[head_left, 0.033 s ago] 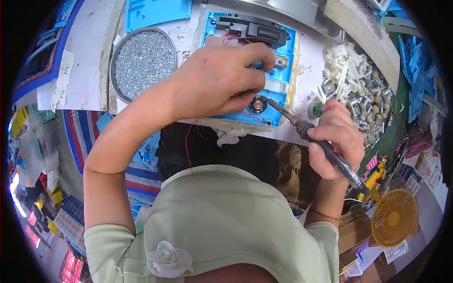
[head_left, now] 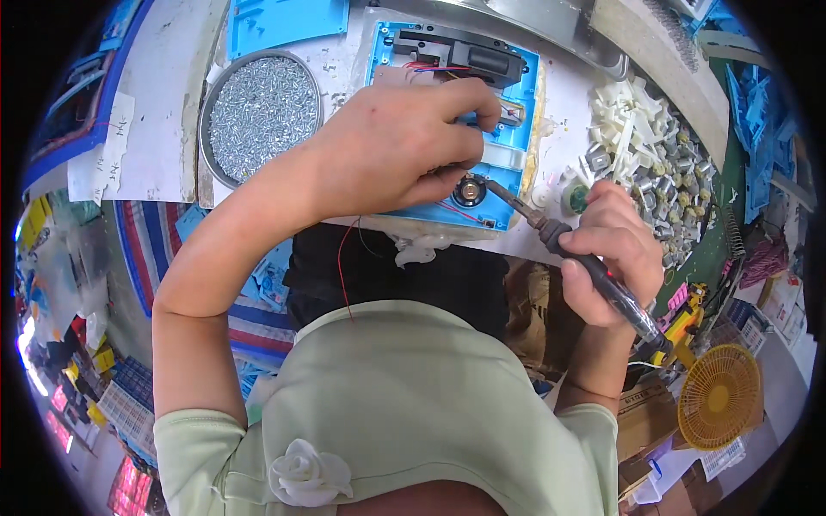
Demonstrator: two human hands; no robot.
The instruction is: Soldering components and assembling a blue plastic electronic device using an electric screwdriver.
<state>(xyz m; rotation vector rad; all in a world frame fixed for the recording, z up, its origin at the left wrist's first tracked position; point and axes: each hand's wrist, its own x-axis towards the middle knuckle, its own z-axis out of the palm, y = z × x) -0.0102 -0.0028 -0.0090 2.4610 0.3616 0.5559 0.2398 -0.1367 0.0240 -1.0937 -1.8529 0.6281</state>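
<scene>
In my right hand [head_left: 621, 254] is a soldering iron [head_left: 594, 268], gripped around its dark handle. Its tip points up and left, close to the rim of a small round black speaker [head_left: 470, 192]. The speaker sits in a blue plastic housing [head_left: 508, 206]. My left hand [head_left: 413, 142] lies over the housing with its fingers bent and pinched together. Whatever the fingertips hold is hidden behind them. A thin red wire [head_left: 342, 267] hangs below my left wrist over the table's near edge. At the far side of the housing is a black mechanism [head_left: 465, 58] with red wires.
A round metal tray [head_left: 206, 150] full of small silvery screws stands to the left. On the right lie piles of white plastic parts [head_left: 632, 120] and small metal motors [head_left: 680, 202]. A green roll-like object [head_left: 575, 198] is beside my right fingers. A yellow fan [head_left: 718, 397] stands lower right.
</scene>
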